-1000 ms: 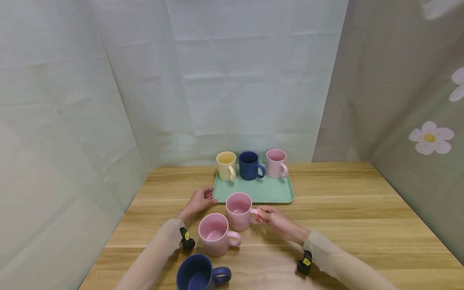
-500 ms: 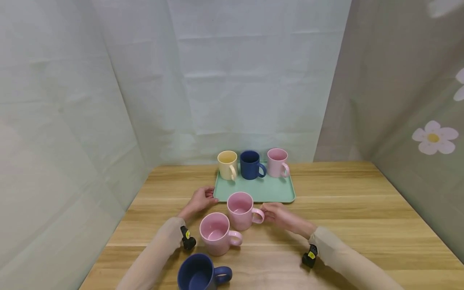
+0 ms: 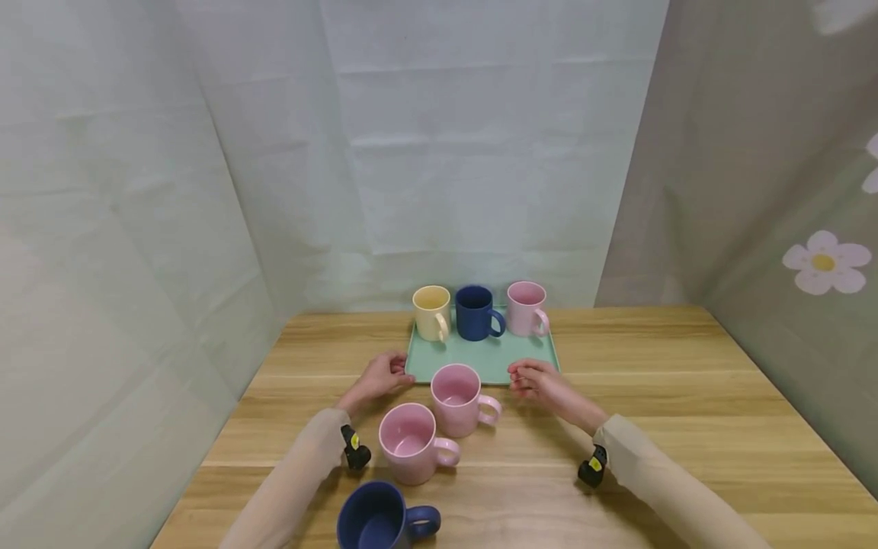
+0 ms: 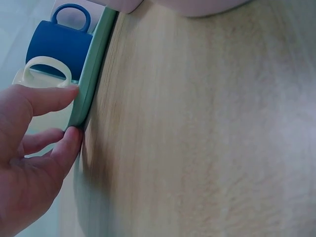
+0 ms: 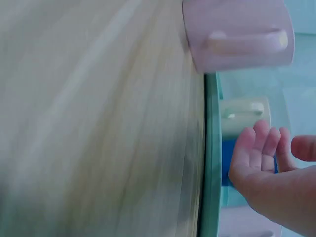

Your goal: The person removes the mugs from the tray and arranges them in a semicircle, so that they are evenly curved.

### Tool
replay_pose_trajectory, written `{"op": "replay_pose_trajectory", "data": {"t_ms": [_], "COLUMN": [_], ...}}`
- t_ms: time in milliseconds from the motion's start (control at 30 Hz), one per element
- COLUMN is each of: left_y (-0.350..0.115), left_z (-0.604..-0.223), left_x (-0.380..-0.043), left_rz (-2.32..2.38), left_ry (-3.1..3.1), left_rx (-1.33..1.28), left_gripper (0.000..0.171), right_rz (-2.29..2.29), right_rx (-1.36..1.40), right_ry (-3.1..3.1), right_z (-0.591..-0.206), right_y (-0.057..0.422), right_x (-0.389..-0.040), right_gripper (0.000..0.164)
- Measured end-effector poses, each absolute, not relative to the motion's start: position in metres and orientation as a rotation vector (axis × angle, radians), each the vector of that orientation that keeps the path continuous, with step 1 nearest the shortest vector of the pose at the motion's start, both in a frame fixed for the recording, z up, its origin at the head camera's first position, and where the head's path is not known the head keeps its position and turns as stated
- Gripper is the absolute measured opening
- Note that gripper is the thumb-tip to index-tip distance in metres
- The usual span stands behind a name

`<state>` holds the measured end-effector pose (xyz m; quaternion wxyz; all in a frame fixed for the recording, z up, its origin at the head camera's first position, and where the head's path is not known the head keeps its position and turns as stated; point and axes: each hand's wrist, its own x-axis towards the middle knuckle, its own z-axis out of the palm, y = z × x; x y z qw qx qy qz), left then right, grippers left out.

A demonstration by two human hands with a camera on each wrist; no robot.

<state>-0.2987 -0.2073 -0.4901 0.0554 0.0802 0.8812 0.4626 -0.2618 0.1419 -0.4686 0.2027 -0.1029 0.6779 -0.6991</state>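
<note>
My left hand [image 3: 379, 379] pinches the front left corner of the green tray [image 3: 480, 370]; in the left wrist view its thumb [image 4: 59, 98] lies on the rim. Loosely bent, the fingers of my right hand [image 3: 545, 387] hold nothing and hover by the tray's front edge. A yellow mug [image 3: 430, 314], a blue mug [image 3: 473, 314] and a pink mug [image 3: 525, 311] stand in a row at the back of the tray. Just in front of it, between my hands, is another pink mug [image 3: 456, 408], upright with its handle to the right.
Nearer to me on the wooden table [image 3: 686, 427] stand a pink mug [image 3: 409, 450] and a blue mug [image 3: 376, 522], the latter cut off by the frame's lower edge. Pale curtains [image 3: 494, 152] hang behind and at both sides.
My right hand has let go of the handle of the pink mug in front of the tray and moved right and forward to the tray's front edge. The left hand stays at the tray corner.
</note>
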Motion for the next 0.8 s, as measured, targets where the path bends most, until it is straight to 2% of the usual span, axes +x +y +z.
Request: {"op": "replay_pose_trajectory", "data": {"t_ms": [333,800], "left_y": [-0.202,-0.201], "left_z": [-0.490,-0.487], "left_x": [-0.299,-0.300], "left_rz": [1.404,1.417], "left_ry": [2.700,2.675], "left_rx": [0.167,0.106], "left_gripper": [0.046,0.046], "right_rz": [-2.081,-2.221], "right_rx": [-0.072,0.165], "right_ry": [2.118,2.254], "right_z": [-0.470,-0.469], "right_y": [0.151,0.158], "right_x": [-0.285,-0.311], "right_gripper": [0.031,0.031]}}
